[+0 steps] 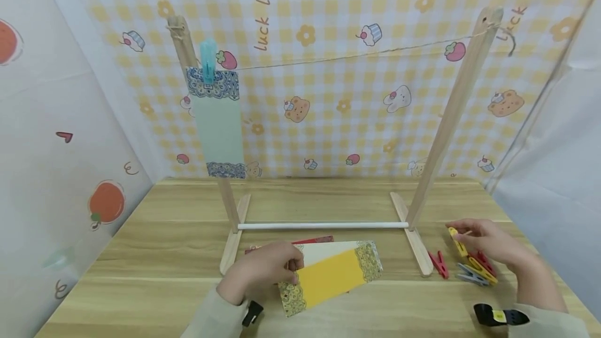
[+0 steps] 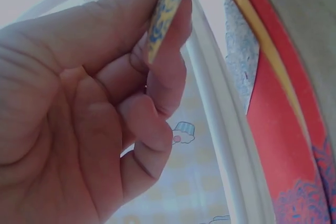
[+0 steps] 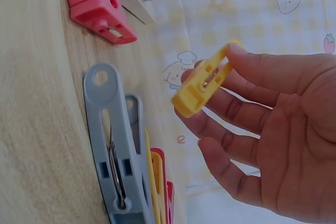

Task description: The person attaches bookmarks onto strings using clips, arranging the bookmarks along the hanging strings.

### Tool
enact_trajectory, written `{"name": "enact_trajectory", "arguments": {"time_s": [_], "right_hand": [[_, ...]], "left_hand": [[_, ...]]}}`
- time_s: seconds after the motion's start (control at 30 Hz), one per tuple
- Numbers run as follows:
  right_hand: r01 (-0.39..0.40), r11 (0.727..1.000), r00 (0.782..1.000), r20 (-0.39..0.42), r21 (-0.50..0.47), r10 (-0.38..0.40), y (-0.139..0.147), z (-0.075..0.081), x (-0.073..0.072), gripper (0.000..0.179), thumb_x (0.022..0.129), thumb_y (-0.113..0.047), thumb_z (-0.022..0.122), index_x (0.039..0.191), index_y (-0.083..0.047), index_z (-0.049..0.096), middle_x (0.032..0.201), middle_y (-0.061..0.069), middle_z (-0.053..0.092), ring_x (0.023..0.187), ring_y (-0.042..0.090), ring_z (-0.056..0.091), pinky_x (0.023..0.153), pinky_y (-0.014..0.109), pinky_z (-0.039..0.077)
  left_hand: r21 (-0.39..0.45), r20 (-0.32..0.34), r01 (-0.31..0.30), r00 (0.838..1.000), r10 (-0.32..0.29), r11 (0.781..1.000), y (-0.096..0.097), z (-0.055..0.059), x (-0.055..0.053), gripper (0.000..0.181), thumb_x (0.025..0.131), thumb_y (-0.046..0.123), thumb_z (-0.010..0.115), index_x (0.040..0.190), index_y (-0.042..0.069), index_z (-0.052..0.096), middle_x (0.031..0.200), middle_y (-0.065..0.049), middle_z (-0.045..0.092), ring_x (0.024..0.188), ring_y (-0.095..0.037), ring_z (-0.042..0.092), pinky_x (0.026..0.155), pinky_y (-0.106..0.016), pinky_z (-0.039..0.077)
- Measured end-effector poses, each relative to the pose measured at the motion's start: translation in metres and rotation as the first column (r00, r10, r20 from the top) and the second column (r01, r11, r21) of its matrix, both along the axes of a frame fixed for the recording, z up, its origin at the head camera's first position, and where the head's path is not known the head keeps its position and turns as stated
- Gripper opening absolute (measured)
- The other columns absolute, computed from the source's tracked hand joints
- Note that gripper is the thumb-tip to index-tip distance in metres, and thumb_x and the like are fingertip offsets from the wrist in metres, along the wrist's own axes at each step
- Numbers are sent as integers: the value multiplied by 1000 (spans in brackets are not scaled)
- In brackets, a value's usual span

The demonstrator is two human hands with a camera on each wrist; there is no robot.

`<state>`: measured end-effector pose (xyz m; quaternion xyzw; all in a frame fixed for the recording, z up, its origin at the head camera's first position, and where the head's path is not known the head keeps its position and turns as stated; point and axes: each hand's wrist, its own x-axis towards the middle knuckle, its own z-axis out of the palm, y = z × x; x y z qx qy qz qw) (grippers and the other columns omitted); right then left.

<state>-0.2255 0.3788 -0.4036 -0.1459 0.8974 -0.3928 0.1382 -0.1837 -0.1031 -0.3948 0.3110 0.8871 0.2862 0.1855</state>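
Head view shows the left hand (image 1: 269, 267) pinching the yellow card (image 1: 332, 278) near one end, thumb against fingers, so most of the card reaches out to that hand's right. Behind the yellow card, just right of the same hand, lie a white card (image 1: 324, 248) and a red card (image 1: 321, 239); whether the yellow one touches them I cannot tell. Gripped at one end only, it could droop or twist, or drag the white card along if its edge rubs. Well to the right, the right hand (image 1: 488, 241) holds a yellow peg (image 1: 458, 243) by one end, between thumb and fingertips, the rest sticking out. Such a slight hold could let the peg swivel or drop, most likely if squeezed off-centre. A red peg (image 1: 439, 265) lies left of this hand and a grey peg (image 1: 471, 274) just below it, with others bunched alongside; dipping low, the fingers could knock that bunch apart.
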Motion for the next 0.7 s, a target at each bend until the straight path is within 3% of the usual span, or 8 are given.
{"name": "enact_trajectory", "arguments": {"time_s": [0.1, 0.27, 0.43, 0.6, 0.7], "right_hand": [[24, 1000, 1000, -11, 11, -24, -3, 1, 1, 49, 107, -17, 45, 143, 16, 37, 125, 37, 54, 75, 9, 56, 62, 31, 51], [55, 997, 997, -58, 60, -52, -7, 5, 2, 50, 107, -21, 44, 144, 13, 38, 133, 38, 51, 97, 9, 60, 71, 29, 54], [66, 996, 994, -86, 64, -61, -12, 8, 3, 51, 107, -22, 45, 144, 12, 38, 132, 35, 53, 96, 3, 61, 72, 30, 55], [59, 996, 992, -112, 73, -51, -17, 11, 4, 51, 107, -23, 45, 144, 11, 39, 134, 34, 53, 101, 11, 63, 75, 31, 54], [58, 995, 989, -138, 75, -47, -19, 13, 5, 49, 107, -23, 46, 144, 10, 41, 133, 33, 55, 100, 8, 62, 75, 29, 53]], "left_hand": [[9, -4, 16, 1000, -16, 1000, -1, 1, -1, 18, 85, 7, 76, 77, 11, 60, 70, 11, 47, 66, -1, 41, 65, -20, 40], [-10, -10, 21, 1000, -21, 1000, -3, 3, -2, 12, 86, 9, 75, 81, 15, 66, 75, 13, 57, 67, 1, 46, 69, -19, 46], [2, -19, 24, 1000, -24, 1000, -6, 6, -1, 11, 86, 8, 75, 81, 13, 66, 74, 12, 57, 67, 0, 46, 68, -20, 46], [28, -33, 25, 999, -24, 999, -11, 9, -1, 9, 86, 10, 75, 82, 12, 67, 74, 11, 56, 67, 0, 45, 67, -19, 45], [50, -39, 19, 999, -17, 999, -14, 11, -1, 8, 86, 9, 74, 84, 12, 67, 75, 11, 57, 68, 0, 47, 67, -20, 46]]}}
